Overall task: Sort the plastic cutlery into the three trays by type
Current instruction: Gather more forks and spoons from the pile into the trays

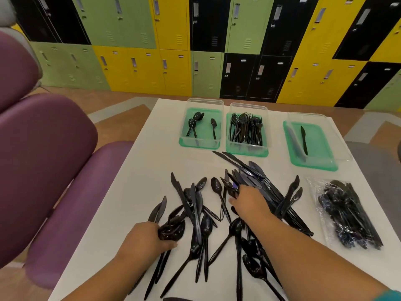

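A loose pile of black plastic knives and spoons (204, 216) covers the near half of the white table (138, 170). My left hand (147, 237) is closed around a bunch of black spoons (171, 230) at the pile's left side. Further right, my right hand (247, 203) lies on the pile with its fingers on a bundle of knives (256, 174). At the back stand three clear trays on green lids: the left tray (184, 135) holds three spoons, the middle tray (229, 144) is packed with forks, and the right tray (314, 157) holds one knife.
A clear plastic bag (347, 213) of black cutlery lies at the table's right edge. Purple padded seats (47, 170) stand close on the left. Green, yellow and black lockers (195, 51) line the wall behind the table.
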{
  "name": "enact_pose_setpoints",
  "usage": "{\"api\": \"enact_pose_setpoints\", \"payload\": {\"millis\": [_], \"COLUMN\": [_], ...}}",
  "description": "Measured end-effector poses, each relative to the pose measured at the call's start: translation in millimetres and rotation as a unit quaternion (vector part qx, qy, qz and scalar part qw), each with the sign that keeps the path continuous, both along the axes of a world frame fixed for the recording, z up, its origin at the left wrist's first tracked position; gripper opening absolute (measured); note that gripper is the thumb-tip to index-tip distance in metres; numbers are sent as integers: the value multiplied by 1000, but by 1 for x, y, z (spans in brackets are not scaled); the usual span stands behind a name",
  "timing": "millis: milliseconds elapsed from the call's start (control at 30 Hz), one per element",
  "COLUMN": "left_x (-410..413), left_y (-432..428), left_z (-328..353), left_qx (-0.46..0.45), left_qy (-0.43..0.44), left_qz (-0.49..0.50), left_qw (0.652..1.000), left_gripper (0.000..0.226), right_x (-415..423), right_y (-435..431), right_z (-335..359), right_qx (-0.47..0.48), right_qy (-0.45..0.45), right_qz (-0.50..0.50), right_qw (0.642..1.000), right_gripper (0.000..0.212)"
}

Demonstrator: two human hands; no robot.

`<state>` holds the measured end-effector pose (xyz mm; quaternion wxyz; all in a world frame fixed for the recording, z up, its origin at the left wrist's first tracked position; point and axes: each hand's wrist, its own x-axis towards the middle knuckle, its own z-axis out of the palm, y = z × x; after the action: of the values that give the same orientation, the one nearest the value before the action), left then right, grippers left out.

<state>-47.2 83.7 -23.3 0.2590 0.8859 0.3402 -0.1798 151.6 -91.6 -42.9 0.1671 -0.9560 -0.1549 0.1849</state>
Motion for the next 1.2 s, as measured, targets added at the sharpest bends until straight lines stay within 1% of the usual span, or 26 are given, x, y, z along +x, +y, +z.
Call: {"api": "enact_pose_setpoints", "payload": {"millis": [100,167,267,333,433,500,600,667,700,800,900,967,1100,1167,1200], "left_x": [-3,-4,-5,-5,-6,-8,-8,-5,-3,4,13,20,31,35,36], "left_y": [-3,-4,-5,-3,1,4,7,11,12,15,12,8,2,3,3], "left_z": [-5,-8,-9,-9,-9,-8,-4,4,8,21,29,31,27,24,21], "left_qx": [12,19,24,28,24,17,-16,-60,-78,-116,-154,-171,-170,-145,-121], "left_qy": [11,16,11,8,5,-2,-4,-13,-19,-42,-72,-84,-88,-72,-59], "left_qz": [-11,-21,-43,-54,-55,-57,-48,-37,-37,-37,-10,8,22,0,-24], "left_qw": [1000,999,999,998,998,998,999,997,996,992,985,982,981,987,991], "left_gripper": [34,32,23,19,15,14,6,3,2,11,18,26,30,28,26], "right_x": [-2,-3,-6,-7,-12,-14,-10,-6,-4,-6,-12,-15,-14,-11,-9], "right_y": [-1,-3,-9,-13,-20,-30,-48,-59,-64,-69,-60,-50,-35,-33,-33], "right_z": [-1,0,5,8,15,17,20,17,15,10,9,8,8,8,9], "right_qx": [-36,-23,31,63,140,191,247,231,207,146,117,96,44,36,47], "right_qy": [-6,-4,8,23,53,72,100,84,75,60,47,23,20,37,44], "right_qz": [-6,-21,-34,-35,-51,-81,-169,-182,-179,-156,-129,-116,-111,-122,-131], "right_qw": [999,1000,999,997,987,975,949,952,959,975,984,988,993,991,989], "right_gripper": [25,21,14,17,24,21,21,16,19,30,27,25,27,24,21]}}
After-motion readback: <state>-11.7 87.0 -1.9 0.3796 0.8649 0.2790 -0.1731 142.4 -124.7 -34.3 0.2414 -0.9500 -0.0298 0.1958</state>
